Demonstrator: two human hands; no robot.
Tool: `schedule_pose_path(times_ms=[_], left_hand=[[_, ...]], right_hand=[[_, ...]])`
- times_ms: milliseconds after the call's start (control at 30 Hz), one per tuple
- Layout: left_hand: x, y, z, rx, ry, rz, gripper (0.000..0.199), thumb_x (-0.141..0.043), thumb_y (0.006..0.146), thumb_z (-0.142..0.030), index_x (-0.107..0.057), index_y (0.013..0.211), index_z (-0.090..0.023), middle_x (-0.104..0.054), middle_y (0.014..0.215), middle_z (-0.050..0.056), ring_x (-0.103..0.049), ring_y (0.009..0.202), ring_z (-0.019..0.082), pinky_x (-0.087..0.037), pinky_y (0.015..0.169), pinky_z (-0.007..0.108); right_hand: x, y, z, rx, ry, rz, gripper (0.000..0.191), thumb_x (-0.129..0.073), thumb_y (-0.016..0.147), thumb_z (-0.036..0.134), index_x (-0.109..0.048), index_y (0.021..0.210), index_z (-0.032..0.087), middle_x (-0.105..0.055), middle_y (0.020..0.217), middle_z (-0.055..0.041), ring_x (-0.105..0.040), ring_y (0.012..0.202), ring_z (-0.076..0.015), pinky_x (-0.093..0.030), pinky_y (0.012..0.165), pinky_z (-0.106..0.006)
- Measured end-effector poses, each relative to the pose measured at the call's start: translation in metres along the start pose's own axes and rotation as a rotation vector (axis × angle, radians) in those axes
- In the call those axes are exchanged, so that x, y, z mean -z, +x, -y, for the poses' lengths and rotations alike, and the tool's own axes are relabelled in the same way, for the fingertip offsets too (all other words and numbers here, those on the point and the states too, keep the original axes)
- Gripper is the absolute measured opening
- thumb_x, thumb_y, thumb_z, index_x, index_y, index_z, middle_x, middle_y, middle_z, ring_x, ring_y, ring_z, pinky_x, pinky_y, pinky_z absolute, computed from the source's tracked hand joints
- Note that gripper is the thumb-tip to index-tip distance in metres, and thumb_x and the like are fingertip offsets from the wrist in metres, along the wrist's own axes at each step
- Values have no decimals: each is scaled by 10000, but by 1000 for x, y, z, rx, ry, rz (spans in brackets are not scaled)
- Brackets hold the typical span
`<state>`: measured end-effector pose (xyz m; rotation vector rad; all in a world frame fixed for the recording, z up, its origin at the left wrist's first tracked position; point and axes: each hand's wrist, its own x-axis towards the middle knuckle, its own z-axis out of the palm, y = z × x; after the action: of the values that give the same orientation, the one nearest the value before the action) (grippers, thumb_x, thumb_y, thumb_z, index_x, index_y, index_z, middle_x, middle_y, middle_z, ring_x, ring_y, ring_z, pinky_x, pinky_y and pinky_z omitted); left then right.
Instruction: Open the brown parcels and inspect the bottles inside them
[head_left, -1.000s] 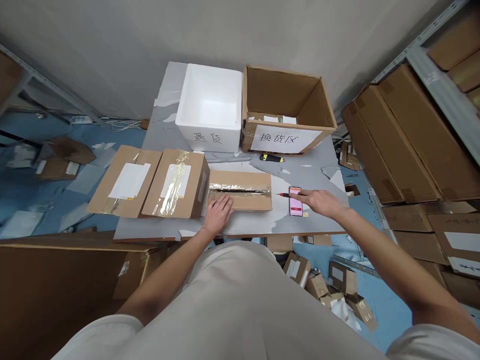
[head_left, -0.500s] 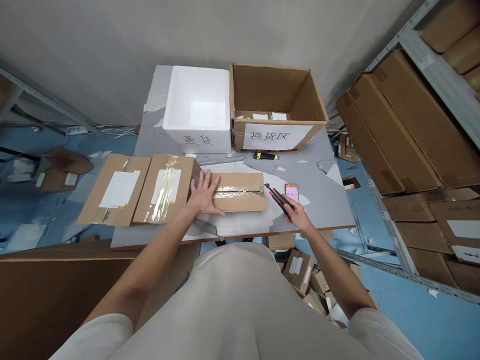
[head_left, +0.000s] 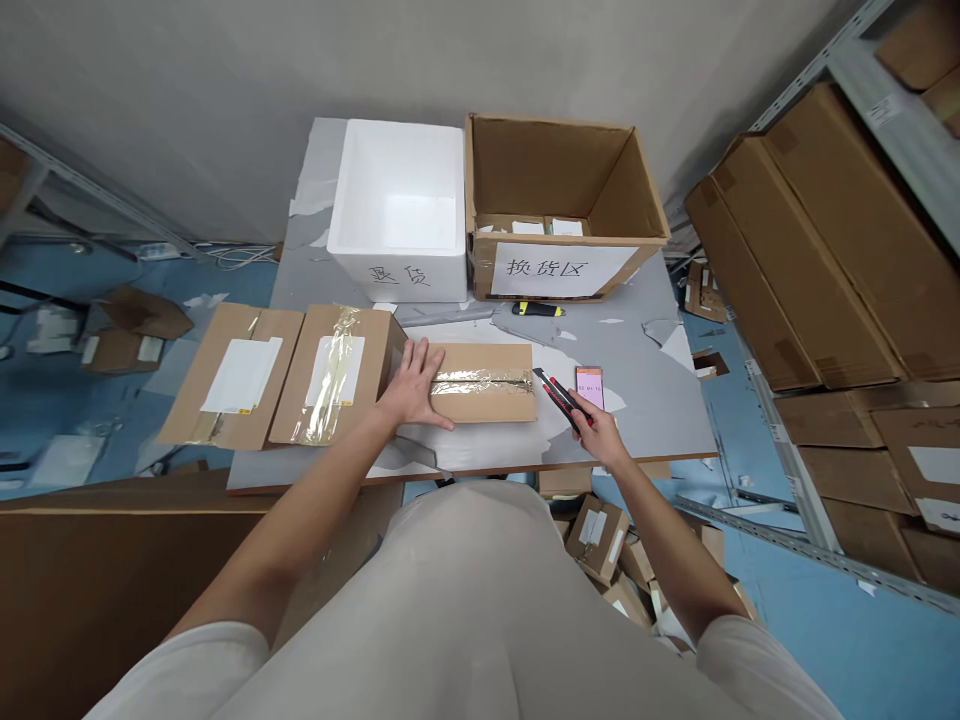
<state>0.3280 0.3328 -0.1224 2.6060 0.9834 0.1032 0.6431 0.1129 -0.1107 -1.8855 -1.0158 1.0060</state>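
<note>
A small brown box point(head_left: 487, 405) with clear, wrinkled tape along its middle lies flat on the grey table point(head_left: 652, 420). Spread fingers of my left hand point(head_left: 412, 387) rest on the left end of this box. My right hand point(head_left: 598, 436) grips a black and red utility knife point(head_left: 559, 398), whose tip points left at the box's right edge. A phone point(head_left: 589, 384) with a pink screen lies just beyond my right hand. Two larger taped boxes with white labels, one at the far left point(head_left: 229, 425) and one beside it point(head_left: 367, 385), stand left of my left hand.
At the table's back are a white foam box point(head_left: 420, 272) and an open carton point(head_left: 630, 262) with small packs inside. A yellow and black cutter point(head_left: 538, 309) lies before the carton. Shelves with cartons point(head_left: 817, 240) stand right; more boxes point(head_left: 596, 535) lie below the table's front edge.
The view has shifted slightly. My left hand stays on the small box, and my right hand still holds the knife near the box's right edge.
</note>
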Motion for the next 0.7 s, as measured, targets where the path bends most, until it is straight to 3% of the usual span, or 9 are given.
schedule_pose_path(times_ms=[200, 467, 700], left_hand=[[0, 0, -1, 3, -4, 5, 1481, -702, 303, -808, -172, 1477, -78, -5, 1535, 281, 70, 1366, 540, -111, 1070, 644], [-4, -1, -1, 16, -15, -18, 1467, -692, 321, -814, -161, 1482, -91, 7, 1534, 280, 81, 1368, 534, -111, 1062, 654], [-3, -1, -4, 37, -12, -13, 1439, -722, 342, -776, -167, 1480, -90, -5, 1536, 276, 75, 1367, 536, -108, 1065, 650]], right_hand=[[0, 5, -5, -87, 200, 108, 750, -546, 798, 566, -429, 1393, 125, -438, 451, 71, -380, 365, -86, -296, 343, -199], [28, 17, -2, -33, 85, 292, 683, -556, 817, 509, -455, 1383, 141, -447, 473, 70, -367, 370, -70, -296, 361, -190], [31, -5, -10, -142, 98, 386, 697, -571, 803, 538, -470, 1375, 152, -464, 494, 62, -376, 361, -70, -290, 346, -192]])
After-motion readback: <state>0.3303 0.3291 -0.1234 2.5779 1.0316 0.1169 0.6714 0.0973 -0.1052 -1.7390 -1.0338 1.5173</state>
